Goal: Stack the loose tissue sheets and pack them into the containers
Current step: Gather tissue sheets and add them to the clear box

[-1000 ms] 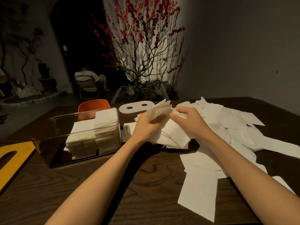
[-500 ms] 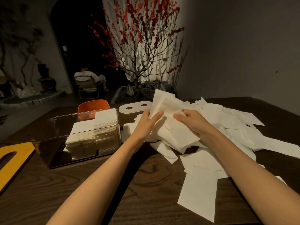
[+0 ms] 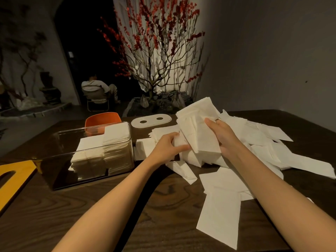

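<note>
A bundle of white tissue sheets [image 3: 198,131] stands tilted above the table's middle, held between both hands. My left hand [image 3: 168,147] grips its lower left corner with curled fingers. My right hand [image 3: 222,135] holds the bundle's right side, thumb on the front face. A clear plastic container [image 3: 116,161] at the left holds two stacks of folded tissues [image 3: 98,150]. Loose tissue sheets [image 3: 272,153] lie scattered over the right half of the table, one large sheet [image 3: 221,215] near the front.
A white oval lid with two holes [image 3: 151,120] lies behind the bundle. A yellow board [image 3: 12,180] sits at the left edge. An orange chair back [image 3: 102,120] shows behind the container. A red-blossomed tree and a seated person are beyond the dark wooden table [image 3: 109,215].
The bundle has risen and tipped more upright. My left hand slid down to its lower corner. My right hand moved from the top edge onto its right side.
</note>
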Tool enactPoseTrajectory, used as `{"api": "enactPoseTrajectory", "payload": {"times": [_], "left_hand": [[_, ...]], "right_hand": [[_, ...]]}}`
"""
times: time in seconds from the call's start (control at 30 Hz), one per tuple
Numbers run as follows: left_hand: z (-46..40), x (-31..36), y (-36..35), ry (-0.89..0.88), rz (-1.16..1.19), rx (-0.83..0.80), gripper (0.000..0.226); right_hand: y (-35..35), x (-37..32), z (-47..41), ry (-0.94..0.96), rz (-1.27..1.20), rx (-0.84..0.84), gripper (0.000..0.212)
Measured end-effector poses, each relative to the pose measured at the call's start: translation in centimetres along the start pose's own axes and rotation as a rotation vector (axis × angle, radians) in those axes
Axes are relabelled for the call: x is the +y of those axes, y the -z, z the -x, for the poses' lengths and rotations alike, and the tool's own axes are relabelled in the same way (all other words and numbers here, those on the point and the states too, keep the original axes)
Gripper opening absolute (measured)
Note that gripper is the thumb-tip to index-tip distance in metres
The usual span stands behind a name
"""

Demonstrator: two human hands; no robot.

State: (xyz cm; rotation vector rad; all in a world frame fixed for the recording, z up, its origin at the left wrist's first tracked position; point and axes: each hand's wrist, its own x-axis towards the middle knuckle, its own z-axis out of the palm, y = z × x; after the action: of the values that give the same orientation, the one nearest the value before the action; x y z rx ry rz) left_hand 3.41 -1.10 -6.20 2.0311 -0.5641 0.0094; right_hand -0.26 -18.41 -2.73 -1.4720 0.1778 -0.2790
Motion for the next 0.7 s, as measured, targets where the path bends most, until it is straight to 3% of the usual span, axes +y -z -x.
{"api": "enactPoseTrajectory", "payload": {"times": [0.33,0.47,0.6,0.7], "left_hand": [[-0.3,0.9,1.8,0.000,0.137,0.174,0.005],[-0.8,0.6,2.8,-0.007,0.117,0.342,0.004],[-1.9,-1.4,3.2,0.185,0.129,0.510,0.044],[-2.2,-2.3,3.0,0.214,0.009,0.526,0.052]], "right_hand": [[-0.2,0.4,-0.9,-0.013,-0.226,0.059,0.006],[0.3,0.4,-1.5,-0.002,-0.210,0.147,0.005],[0.9,0.4,-1.8,-0.041,-0.218,0.169,0.026],[1.0,0.3,-1.8,-0.073,-0.230,0.157,0.029]]}}
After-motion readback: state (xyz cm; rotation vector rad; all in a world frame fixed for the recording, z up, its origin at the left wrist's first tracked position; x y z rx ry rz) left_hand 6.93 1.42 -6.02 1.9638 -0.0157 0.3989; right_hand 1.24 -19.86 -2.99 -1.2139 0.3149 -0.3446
